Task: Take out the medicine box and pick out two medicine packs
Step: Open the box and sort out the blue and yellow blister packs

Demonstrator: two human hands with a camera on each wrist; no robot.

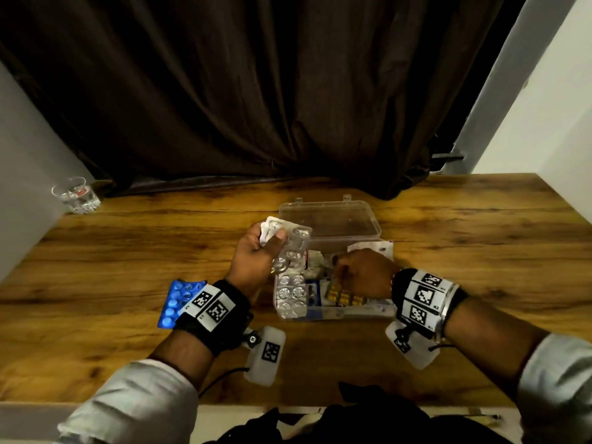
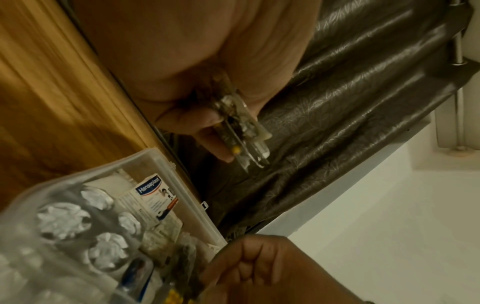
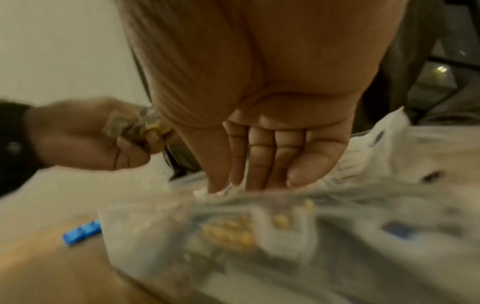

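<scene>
A: One pack is out already, by the look of it: the blue blister pack [image 1: 179,299] lies on the wooden table [image 1: 128,251] toward its near-left part, half hidden under the left wrist. Far off in the back-left corner there's a drinking glass [image 1: 76,194], not in play.

B: And the left hand [image 1: 256,254]?

A: Raised over the left end of the medicine box [image 1: 333,310], fingers and thumb curled round a small sheaf of clear blister packs [image 1: 288,241]. The left wrist view shows them edge-on, more than one strip pinched together (how many, I can't tell). So the box is out on the table toward its middle, its lid [image 1: 330,219] thrown back flat toward the curtain [image 1: 256,91], and I'd judge the picking is well under way but not settled.

B: Inside the box?

A: More clear blisters [image 1: 291,293] at the left end, a plaster carton [image 2: 153,197] behind them, then a strip of yellow capsules [image 1: 344,296] near the front wall.

B: The right hand [image 1: 365,274]?

A: Down in the box's right half. From the right wrist view the fingers [image 3: 259,160] run nearly straight and close together, tips pressing into paper sachets and packs, rummaging rather than gripping anything I can make out. That view is blurred, so take it loosely.

B: What's left?

A: Deciding which two count, and setting them clear of the box, I'd guess.
</scene>
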